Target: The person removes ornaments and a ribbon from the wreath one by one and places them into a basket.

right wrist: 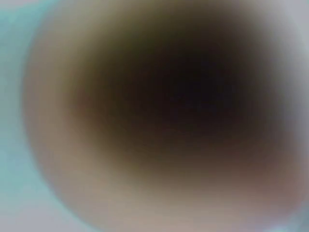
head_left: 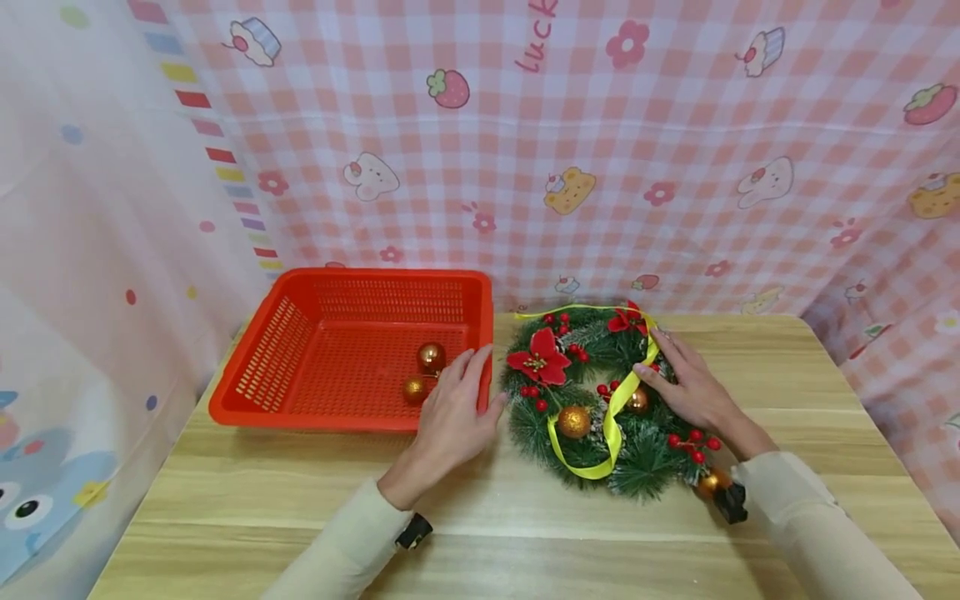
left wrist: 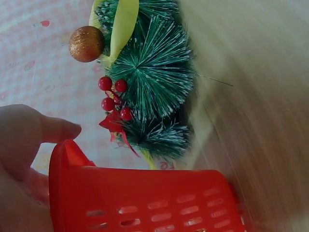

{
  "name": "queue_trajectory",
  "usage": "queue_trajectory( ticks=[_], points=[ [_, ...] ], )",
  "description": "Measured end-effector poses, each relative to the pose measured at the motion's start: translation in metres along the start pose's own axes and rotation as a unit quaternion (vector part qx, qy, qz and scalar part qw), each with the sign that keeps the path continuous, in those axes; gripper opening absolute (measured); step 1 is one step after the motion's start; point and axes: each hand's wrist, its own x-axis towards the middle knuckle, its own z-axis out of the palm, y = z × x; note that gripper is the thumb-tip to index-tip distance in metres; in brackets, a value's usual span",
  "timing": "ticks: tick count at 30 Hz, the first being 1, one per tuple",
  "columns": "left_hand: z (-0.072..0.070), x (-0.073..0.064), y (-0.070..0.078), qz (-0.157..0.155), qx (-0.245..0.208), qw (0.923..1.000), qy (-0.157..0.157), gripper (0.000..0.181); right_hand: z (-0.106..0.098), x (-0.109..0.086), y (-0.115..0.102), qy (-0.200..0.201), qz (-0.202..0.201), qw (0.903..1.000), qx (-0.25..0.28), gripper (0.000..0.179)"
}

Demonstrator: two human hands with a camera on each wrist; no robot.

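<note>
A: What's on the table (head_left: 525, 533)?
B: Red plastic basket (head_left: 315, 422) on the L, w/ two gold balls (head_left: 431, 357) inside, near its R end. Just beside it, on the R, a green wreath (head_left: 647, 472) lies flat, w/ a red flower (head_left: 542, 360) & berries
A: Where's the yellow ribbon (head_left: 612, 421)?
B: Draped over the wreath's R half, curving round the front of a gold ornament (head_left: 574, 422); a thin strand runs along the back edge
A: L hand (head_left: 456, 410)?
B: Astride the basket's R rim, near the front corner, fingers relaxed, grip slack; can't tell if the palm touches
A: R hand (head_left: 693, 396)?
B: On the wreath's R side, fingers extended, thumb at the ribbon, nothing clenched. R wrist cam's just blur
A: Bkgd?
B: Pink checked curtain (head_left: 487, 158) w/ cartoon prints
</note>
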Motion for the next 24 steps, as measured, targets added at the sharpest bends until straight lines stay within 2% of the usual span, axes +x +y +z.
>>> queue_trajectory(
  ticks=[4,7,13,18,24],
  points=[
    [0.003,0.002,0.001,-0.044,0.043,0.9969,-0.05,0.076,0.002,-0.005,-0.004,0.004,0.007,0.9999,0.007,0.079],
    [0.005,0.003,0.003,-0.056,0.06,0.9942,-0.069,0.078,0.003,-0.01,-0.008,0.011,0.015,0.9998,0.007,0.081],
    [0.006,0.004,0.002,-0.063,0.083,0.9914,-0.079,0.081,0.007,-0.019,-0.018,0.025,0.033,0.9992,-0.001,0.085],
    [0.006,0.005,0.002,-0.067,0.092,0.9897,-0.087,0.084,0.008,-0.026,-0.026,0.02,0.046,0.9987,0.006,0.088],
    [0.007,0.005,0.003,-0.061,0.103,0.9886,-0.092,0.086,-0.003,-0.034,-0.025,0.014,0.043,0.999,0.001,0.085]
  ],
)
